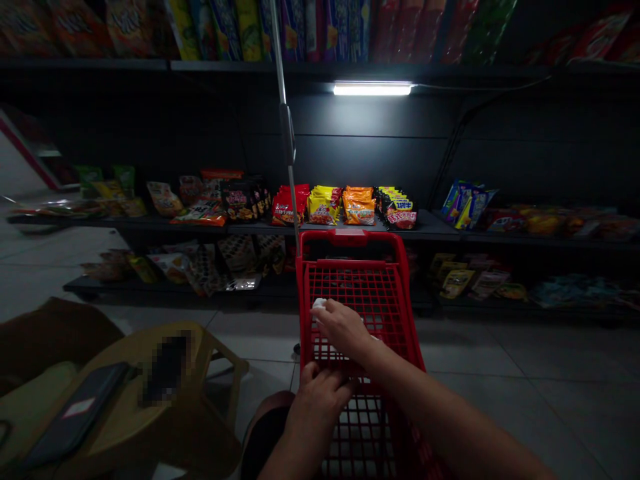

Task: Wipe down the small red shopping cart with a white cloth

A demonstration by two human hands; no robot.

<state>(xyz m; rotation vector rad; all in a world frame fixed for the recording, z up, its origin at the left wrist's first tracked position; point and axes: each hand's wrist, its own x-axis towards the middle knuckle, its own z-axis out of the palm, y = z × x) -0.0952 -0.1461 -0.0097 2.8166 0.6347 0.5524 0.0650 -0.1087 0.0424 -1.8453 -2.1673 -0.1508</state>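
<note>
Head cam: one red plastic cart (356, 265), square-holed mesh. My right hand (345, 330) pinches one soft-looking white wad (319, 303) over it; my left hand (320, 403) rests lower down, fingers kinda spread.

Right of the red cart (403, 267): bare floor (475, 360), tons of room tbh
Cart's left: knee (267, 427) right beside it, then a stool (200, 407), kinda tight
Cart's far left corner: metal pole (287, 133), gotta go around
Past the cart: snack packs (357, 207) block low, open air above
Over the cart: right forearm (440, 407) cuts across
</note>
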